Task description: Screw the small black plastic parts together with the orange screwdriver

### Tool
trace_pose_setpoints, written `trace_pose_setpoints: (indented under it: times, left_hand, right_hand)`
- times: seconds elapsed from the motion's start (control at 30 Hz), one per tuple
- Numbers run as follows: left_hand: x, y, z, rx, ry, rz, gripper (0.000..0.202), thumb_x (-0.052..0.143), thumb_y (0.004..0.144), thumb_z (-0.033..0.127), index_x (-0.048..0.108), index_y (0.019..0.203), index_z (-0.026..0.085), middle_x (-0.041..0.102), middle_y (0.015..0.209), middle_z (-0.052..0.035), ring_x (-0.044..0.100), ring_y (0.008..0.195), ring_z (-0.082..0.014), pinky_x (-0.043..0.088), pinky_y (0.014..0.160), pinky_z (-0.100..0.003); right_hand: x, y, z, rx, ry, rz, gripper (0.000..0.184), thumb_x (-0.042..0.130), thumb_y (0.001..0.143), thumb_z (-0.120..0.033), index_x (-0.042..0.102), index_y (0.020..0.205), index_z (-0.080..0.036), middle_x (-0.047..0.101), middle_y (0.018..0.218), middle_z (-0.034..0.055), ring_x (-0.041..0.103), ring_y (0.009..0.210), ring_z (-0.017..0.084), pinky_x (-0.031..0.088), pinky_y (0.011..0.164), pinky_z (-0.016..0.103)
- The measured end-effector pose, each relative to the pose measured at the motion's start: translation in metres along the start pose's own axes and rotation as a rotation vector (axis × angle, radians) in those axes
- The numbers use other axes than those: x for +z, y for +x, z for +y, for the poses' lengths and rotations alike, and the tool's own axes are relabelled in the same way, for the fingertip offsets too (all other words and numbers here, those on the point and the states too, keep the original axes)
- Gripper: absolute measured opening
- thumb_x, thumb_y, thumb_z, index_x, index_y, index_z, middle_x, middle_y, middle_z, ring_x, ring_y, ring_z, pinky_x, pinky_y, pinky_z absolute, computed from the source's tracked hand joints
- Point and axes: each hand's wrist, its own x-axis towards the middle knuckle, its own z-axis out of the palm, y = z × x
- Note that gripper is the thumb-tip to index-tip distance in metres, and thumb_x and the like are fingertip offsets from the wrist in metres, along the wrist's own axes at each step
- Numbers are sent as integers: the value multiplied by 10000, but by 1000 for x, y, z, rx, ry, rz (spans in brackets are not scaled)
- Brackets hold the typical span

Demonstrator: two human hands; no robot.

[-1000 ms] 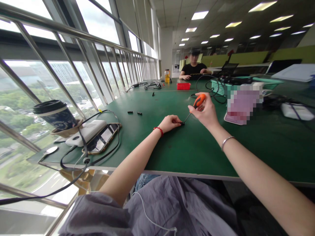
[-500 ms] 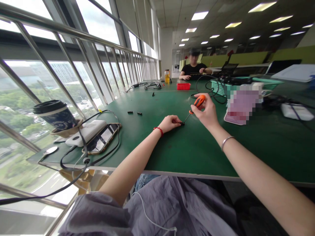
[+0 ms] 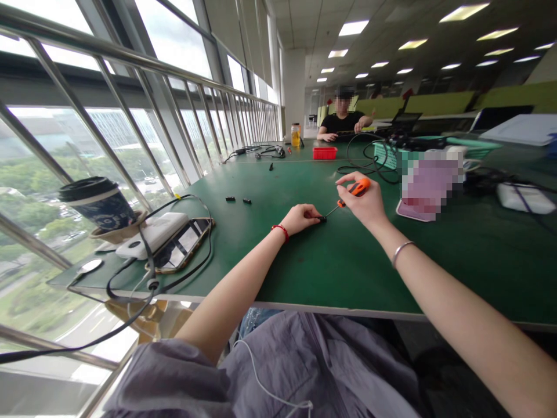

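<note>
"One orange screwdriver, right of centre: what changed?"

"Held in the right hand, forearm angling from lower right, it now leans flatter, tip apparently still at the small black piece, mid-frame; work there seems ongoing."

"The left hand?"

"Pinching that piece, forearm slanting from lower left."

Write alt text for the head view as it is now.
A person's right grip holds an orange-and-black screwdriver angled down to a small black part pinched in the left grip at a green table. Two black pieces lie farther left, a lidded cup and a phone near the left edge; a co-worker sits beyond.
</note>
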Motion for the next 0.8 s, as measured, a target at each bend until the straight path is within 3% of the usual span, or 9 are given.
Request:
trace_pose_setpoints:
  times: [0.23,0.37,0.53,0.7,0.8]
  left_hand:
    - [0,0,-2,-10,-24,-6,71,678,711,161,650,741,103,682,718,-27,578,636,-89,463,631,-202]
    - [0,1,-1,-2,-28,-10,66,680,706,158,651,738,108,679,713,-22,583,643,-91,471,649,-207]
    - [0,0,-1,2,-18,-10,59,676,710,154,652,740,110,686,725,-27,594,659,-99,479,663,-216]
    - [0,0,-3,4,-3,-5,66,679,712,162,656,745,110,689,724,-29,594,653,-102,475,648,-214]
    - [0,1,-3,2,1,0,68,678,714,165,654,744,109,688,733,-31,591,655,-102,474,650,-216]
  right_hand:
    - [2,0,2,-41,90,38,433,644,690,-372,557,1083,-211,624,840,21,574,624,152,479,601,295]
    - [0,-2,-1,-8,-37,64,440,667,689,-464,587,1046,-220,604,711,-3,577,631,171,475,636,304]
    - [-1,-1,-3,34,-87,62,334,634,710,-523,642,840,-216,540,578,-15,519,551,154,431,585,285]
    - [-1,-1,-1,12,-57,31,198,585,736,-379,638,837,-217,525,574,-22,491,525,141,409,556,276]
    - [-1,-1,0,-18,-36,52,278,600,703,-325,613,960,-220,558,663,-19,536,591,150,445,600,282]
